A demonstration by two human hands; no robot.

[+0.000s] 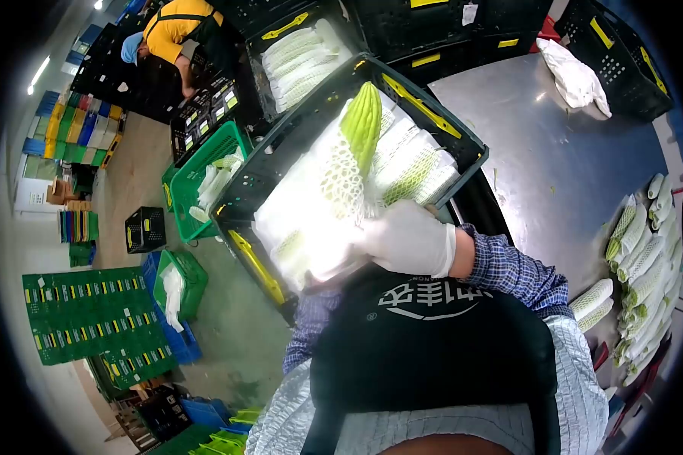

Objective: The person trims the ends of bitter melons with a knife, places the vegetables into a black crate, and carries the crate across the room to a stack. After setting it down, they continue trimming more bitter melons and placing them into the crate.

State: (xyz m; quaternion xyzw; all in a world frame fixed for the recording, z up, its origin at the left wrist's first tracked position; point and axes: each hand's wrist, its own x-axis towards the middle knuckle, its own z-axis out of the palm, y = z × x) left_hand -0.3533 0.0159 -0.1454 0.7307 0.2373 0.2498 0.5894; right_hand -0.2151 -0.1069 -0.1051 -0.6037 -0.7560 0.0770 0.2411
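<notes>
A green bitter melon (pixel 366 114) points up and away from me, its lower part inside a white foam net sleeve (pixel 341 178). My right hand (pixel 413 239), in a white glove, is closed at the sleeve's lower end. My left hand (pixel 330 254), also pale, lies by the same end; strong glare hides its fingers. Beneath them is a black crate (pixel 239 178) with yellow handles. Inside it, net-wrapped bitter melons (pixel 413 174) lie in rows, partly covered by the one at my hands.
On the metal table (pixel 554 152) at right lie many sleeved melons (pixel 641 265) and a white bag (pixel 573 76). A green basket (pixel 197 189) and another filled crate (pixel 300 64) adjoin my crate. A co-worker (pixel 178 34) bends over crates at upper left.
</notes>
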